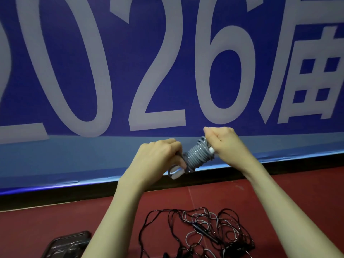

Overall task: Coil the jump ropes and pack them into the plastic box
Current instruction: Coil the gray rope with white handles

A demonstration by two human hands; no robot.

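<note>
A big blue banner point(74, 155) stood behind the hands, and the dark plastic box point(67, 244) sat on the red floor point(37, 229) below the left hand point(158, 157). Under the right hand point(227, 144), tangled ropes point(201, 231) waited uncoiled. Both hands gripped one nearly wound grey jump rope point(197, 155) between them, not packed yet.

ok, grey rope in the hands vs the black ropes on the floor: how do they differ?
The grey rope is wound into a tight coil; the black ropes sprawl in a loose tangle. Left hand and right hand hold the grey one up; the black ones lie untouched on the red floor.
</note>
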